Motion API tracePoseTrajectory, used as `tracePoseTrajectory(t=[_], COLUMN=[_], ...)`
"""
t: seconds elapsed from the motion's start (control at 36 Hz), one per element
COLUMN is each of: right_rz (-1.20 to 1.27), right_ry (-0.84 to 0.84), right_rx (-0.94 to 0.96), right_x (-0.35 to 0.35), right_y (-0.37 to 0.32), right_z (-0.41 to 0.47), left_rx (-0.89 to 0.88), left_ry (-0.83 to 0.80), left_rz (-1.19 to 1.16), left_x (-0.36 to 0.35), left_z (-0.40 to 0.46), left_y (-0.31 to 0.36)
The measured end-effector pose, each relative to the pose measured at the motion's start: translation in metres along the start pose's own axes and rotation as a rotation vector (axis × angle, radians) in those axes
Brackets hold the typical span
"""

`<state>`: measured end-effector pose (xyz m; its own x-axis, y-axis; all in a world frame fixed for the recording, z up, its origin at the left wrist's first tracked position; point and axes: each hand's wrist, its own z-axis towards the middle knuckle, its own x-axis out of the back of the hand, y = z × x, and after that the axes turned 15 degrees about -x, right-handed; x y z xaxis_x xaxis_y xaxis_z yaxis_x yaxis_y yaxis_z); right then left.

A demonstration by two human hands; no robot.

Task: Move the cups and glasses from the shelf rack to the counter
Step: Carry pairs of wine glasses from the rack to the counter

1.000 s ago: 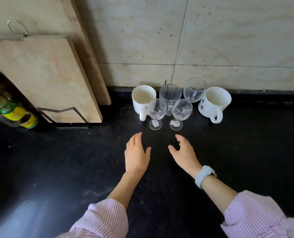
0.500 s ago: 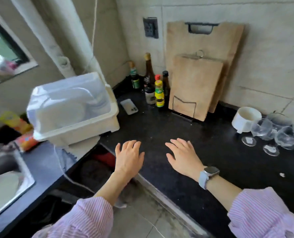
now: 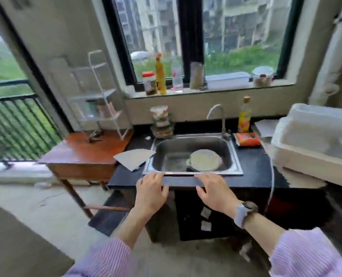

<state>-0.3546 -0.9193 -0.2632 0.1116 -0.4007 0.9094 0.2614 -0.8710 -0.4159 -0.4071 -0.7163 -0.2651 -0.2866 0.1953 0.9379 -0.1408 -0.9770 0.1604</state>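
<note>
A white wire shelf rack (image 3: 100, 96) stands on a small wooden table (image 3: 86, 150) at the left, beside the sink. Its shelves look blurred; I can make out something pale on one, but no clear cup or glass. The black counter (image 3: 252, 162) runs around a steel sink (image 3: 192, 154). My left hand (image 3: 151, 192) and my right hand (image 3: 214, 192) hover in front of the counter's edge, fingers spread, holding nothing. The cups and glasses seen before are out of view.
A round plate (image 3: 205, 159) lies in the sink under a tap (image 3: 218, 116). A white dish-drainer box (image 3: 316, 144) sits at the right. A stack of bowls (image 3: 161, 120), a yellow bottle (image 3: 244, 114) and a sponge pack (image 3: 248, 139) stand behind the sink. Bottles line the windowsill (image 3: 206, 90).
The view has swung left from the mugs and glasses on the counter, past the cutting boards, to the sink and the shelf rack. Both hands stay open and empty.
</note>
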Motion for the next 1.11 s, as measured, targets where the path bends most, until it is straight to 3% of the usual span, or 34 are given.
tracePoseTrajectory(t=[0.22,0.42,0.69,1.11], right_rz=[0.061,0.079,0.104,0.265], right_ry=[-0.12,-0.176,-0.155,-0.049], right_rx=[0.348,0.478,0.528,0.449], right_x=[-0.062,-0.108,-0.119,-0.119], right_y=[-0.157,-0.255,-0.382,-0.498], right_z=[0.063,0.142,0.316,0.493], left_rx=[0.373,0.527,0.531,0.389], left_ry=[0.107,0.141,0.223,0.385], left_rz=[0.015,0.034,0.059,-0.104], left_x=[0.054,0.067,0.103,0.141], left_z=[-0.055,-0.042,0.082,0.24], left_y=[-0.145,-0.242,-0.399,-0.561])
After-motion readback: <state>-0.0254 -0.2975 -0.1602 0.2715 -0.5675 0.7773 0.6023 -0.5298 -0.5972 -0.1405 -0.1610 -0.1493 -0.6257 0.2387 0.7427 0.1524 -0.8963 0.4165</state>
